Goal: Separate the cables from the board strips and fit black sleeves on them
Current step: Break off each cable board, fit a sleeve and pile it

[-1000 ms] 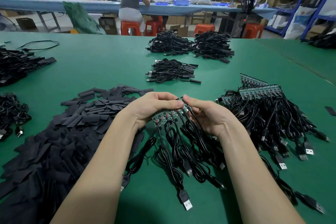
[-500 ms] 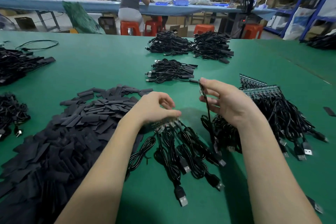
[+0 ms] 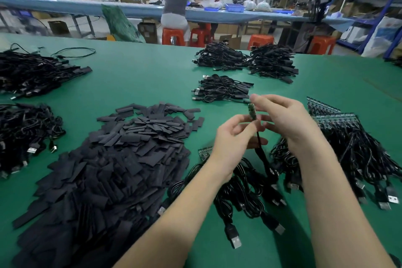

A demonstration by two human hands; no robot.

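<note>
My right hand (image 3: 285, 119) holds one separated cable upright by its small green board (image 3: 252, 110). The black cable (image 3: 263, 156) hangs down from it toward the table. My left hand (image 3: 233, 137) is raised beside it, and its fingertips meet the cable just under the board. Below my left wrist the board strip (image 3: 205, 153) lies on the table with its several cables (image 3: 243, 193) attached. A big heap of flat black sleeves (image 3: 121, 154) lies to the left of my hands. At the right lie more board strips (image 3: 332, 115) with their cables.
Finished cable bundles (image 3: 219, 89) lie ahead of my hands, with two larger piles (image 3: 245, 59) behind. More cable heaps (image 3: 32, 72) sit at the far left on the green table (image 3: 141, 72). Two people sit at a blue bench (image 3: 130, 10) beyond.
My right hand pulled one cable off the strip and lifted it. My left hand let go of the strip, which now lies on the table, and rose to the lifted cable.
</note>
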